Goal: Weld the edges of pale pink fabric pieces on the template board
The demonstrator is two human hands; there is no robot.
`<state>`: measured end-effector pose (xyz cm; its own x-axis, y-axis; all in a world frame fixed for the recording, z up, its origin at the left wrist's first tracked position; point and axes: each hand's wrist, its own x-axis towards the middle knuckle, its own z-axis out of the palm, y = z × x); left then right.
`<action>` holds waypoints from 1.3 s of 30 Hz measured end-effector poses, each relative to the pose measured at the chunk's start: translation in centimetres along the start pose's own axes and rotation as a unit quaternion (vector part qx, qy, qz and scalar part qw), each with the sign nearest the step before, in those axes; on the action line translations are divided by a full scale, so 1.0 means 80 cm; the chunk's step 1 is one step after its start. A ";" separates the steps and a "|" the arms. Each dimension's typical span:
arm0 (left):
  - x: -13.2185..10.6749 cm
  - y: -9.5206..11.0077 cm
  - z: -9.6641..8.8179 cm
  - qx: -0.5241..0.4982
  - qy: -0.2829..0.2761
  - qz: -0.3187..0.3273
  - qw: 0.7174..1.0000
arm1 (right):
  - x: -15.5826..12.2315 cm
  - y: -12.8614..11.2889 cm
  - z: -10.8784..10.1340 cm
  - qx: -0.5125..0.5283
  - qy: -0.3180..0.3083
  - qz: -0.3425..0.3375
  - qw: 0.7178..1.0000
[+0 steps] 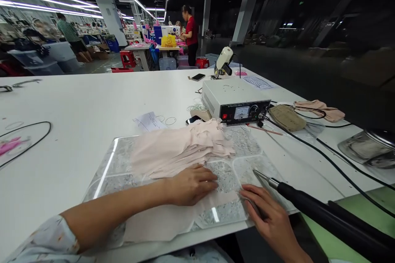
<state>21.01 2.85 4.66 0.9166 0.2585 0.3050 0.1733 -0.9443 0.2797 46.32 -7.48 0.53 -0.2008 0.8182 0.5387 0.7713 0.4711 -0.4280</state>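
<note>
My left hand (193, 185) lies palm down on a pale pink fabric piece (160, 222), its fingers slightly bent and holding nothing visible. That piece is spread across a clear sheet over a grey speckled board (222, 218); its narrow end runs to the right. At this narrow end is my right hand (267, 209), its fingers bent around a small greyish thing that I cannot make out. Beyond the left hand lies a stack of pale pink fabric pieces (182, 144). A black pen-like tool with a metal tip (293, 193) points at the board beside the right hand.
Behind the stack stands a control box (243, 111) with a dial and cable (321, 152). A phone (198, 77), a paper slip (149, 122), a beige pouch (286, 117) and a clear jar (367, 148) lie on the white table (77, 111). A person in red (191, 31) stands farther off.
</note>
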 end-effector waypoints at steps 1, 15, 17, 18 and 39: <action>0.002 0.004 0.003 -0.003 -0.007 0.027 1.000 | 0.000 -0.002 -0.001 0.002 -0.002 0.002 1.000; 0.005 -0.001 0.030 0.014 -0.024 0.131 0.991 | -0.014 -0.005 0.002 -0.032 -0.003 0.012 0.999; 0.005 -0.001 0.030 0.004 -0.026 0.133 0.991 | -0.013 -0.006 0.003 -0.034 -0.004 0.012 0.999; 0.005 -0.001 0.030 0.001 -0.028 0.136 0.990 | -0.012 -0.007 0.003 -0.035 -0.003 0.010 0.999; 0.005 0.000 0.029 0.057 -0.001 0.166 0.984 | -0.010 -0.006 0.004 -0.039 0.002 -0.007 0.999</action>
<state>22.21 2.45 2.66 0.9304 -0.0693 0.3600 -0.0972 -0.9935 0.0600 45.86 -8.24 0.07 -0.2091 0.8107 0.5468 0.8137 0.4544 -0.3626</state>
